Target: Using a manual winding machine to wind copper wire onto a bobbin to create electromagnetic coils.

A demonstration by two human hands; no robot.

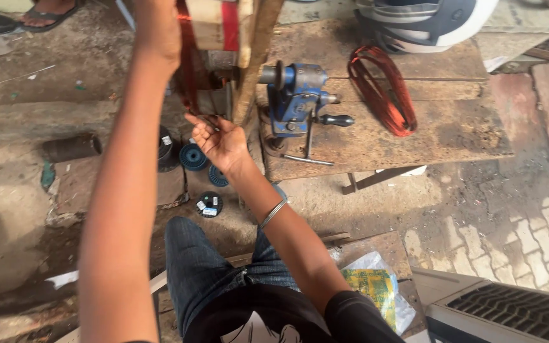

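Head: hand fingering thin copper wire.

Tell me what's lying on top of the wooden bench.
On the bench: a blue hand winder, a loose copper coil and a helmet. The winder's base hides the wood beneath it.

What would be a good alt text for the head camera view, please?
A person's left hand reaches up to a band of copper wire on a wooden frame, right hand open below. A blue hand winder and copper wire coil sit on the workbench.
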